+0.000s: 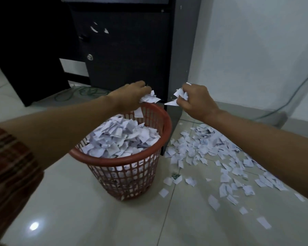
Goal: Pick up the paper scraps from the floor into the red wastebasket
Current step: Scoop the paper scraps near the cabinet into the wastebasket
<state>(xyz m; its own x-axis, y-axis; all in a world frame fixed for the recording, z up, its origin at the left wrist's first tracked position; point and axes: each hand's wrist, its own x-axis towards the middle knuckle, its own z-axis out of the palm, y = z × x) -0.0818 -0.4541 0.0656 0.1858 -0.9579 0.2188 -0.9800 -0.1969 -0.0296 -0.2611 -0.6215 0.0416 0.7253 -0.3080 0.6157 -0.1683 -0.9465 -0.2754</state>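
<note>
Both hands carrying fistfuls of scraps to the red wastebasket [124,157]; drop-off step in hand.

Left hand [132,95] is hovering over the basket's far rim, fingers curled round a bunch of torn paper [149,99], one piece dangling below toward the opening. Right hand [194,102] is gripping its own wad [180,95], but sitting just right of the rim, over the floor [78,219], not the basket. Basket is already heaped near the top. Scattered scraps [212,157] are lying thick on the tiles to the right, beside the dark cabinet [123,50]. Next move, as I judge it: right hand needs shifting left over the opening, then both loosening; overflow is looking likely.
</note>
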